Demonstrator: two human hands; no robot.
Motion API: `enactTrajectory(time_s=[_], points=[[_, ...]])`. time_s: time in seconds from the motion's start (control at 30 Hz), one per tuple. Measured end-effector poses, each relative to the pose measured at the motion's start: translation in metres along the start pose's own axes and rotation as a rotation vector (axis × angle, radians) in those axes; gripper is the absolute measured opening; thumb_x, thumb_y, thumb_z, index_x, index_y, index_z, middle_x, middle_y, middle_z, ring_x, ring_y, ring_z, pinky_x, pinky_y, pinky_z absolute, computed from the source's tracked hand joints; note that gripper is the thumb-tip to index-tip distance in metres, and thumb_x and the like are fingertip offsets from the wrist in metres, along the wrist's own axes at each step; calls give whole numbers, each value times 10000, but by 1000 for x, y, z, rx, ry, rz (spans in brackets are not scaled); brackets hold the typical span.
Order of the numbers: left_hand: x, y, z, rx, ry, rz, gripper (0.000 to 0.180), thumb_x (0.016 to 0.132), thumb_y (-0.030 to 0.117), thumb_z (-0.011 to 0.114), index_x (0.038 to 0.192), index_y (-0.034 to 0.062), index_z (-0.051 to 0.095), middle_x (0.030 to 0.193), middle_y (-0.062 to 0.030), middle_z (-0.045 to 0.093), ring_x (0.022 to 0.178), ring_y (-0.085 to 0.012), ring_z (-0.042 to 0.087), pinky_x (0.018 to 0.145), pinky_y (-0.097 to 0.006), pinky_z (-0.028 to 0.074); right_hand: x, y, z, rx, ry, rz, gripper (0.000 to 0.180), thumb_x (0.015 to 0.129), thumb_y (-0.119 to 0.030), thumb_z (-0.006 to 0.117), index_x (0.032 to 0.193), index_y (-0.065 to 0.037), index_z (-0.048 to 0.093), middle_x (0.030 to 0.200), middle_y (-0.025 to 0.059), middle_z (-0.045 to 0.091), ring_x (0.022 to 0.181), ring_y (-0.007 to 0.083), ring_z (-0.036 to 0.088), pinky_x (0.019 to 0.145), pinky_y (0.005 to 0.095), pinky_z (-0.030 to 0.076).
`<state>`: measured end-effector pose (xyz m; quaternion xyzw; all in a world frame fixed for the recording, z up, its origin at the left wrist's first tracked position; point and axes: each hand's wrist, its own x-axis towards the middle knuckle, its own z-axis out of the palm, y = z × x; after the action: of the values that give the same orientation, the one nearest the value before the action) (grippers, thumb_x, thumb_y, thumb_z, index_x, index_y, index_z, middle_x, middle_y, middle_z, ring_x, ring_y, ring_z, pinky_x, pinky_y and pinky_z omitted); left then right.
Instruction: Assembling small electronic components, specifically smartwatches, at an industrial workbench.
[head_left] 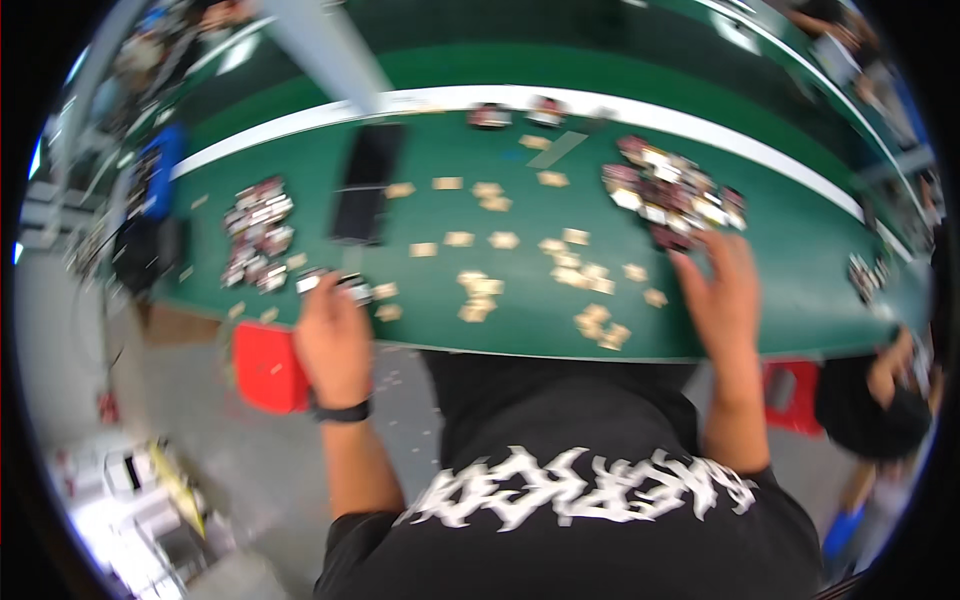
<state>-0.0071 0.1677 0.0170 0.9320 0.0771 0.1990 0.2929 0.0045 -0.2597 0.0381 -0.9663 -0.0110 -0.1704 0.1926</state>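
My left hand (pixel 335 335) is at the near edge of the green table, its fingers closed over a small dark-and-silver part (pixel 312 280). A similar part (pixel 355 288) lies just right of those fingertips. My right hand (pixel 727 295) reaches to the near side of a heaped pile of dark red and silver parts (pixel 680 190), thumb and fingers apart. Its fingertips are at a dark red part (pixel 670 238) on the pile's edge; blur hides whether they touch it. Scattered between my hands are several small pale tan pieces (pixel 503 240).
Another pile of parts (pixel 258 232) lies on the left of the green table (pixel 540 330), beside a long black tray-like object (pixel 366 185). More parts (pixel 490 115) stand near the white back ledge (pixel 440 100). Red stools (pixel 270 368) stand below; a person (pixel 880 400) is at right.
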Motion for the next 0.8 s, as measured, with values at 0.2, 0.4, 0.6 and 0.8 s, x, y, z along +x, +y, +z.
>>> enactTrajectory(time_s=[0.2,0.4,0.6,0.8], points=[[28,-5,28,447,126,35,253,971,259,632,1135,67,656,870,-145,719,758,-371,696,625,-470,548,-11,30,-1,-60,-14,-51,290,899,-68,739,1182,-44,676,1138,137,633,1036,357,641,862,401,522],[43,4,16,501,219,-50,298,948,289,672,1116,44,655,961,-145,680,819,-360,673,671,-453,542,0,31,4,-91,-32,-219,256,865,-23,743,1116,-55,701,961,104,640,784,326,657,684,399,517],[8,64,51,-84,146,269,207,891,167,723,1031,17,698,1014,-155,698,884,-357,670,775,-438,541,-4,30,-1,19,-64,-248,223,842,10,748,1058,-38,715,902,112,633,751,311,634,651,396,496],[-38,119,77,-412,-297,374,186,904,156,710,1041,32,690,899,-119,656,763,-326,643,675,-409,526,-3,15,-2,171,-58,-144,184,869,32,732,1047,-3,699,891,122,637,787,274,645,671,341,500]])
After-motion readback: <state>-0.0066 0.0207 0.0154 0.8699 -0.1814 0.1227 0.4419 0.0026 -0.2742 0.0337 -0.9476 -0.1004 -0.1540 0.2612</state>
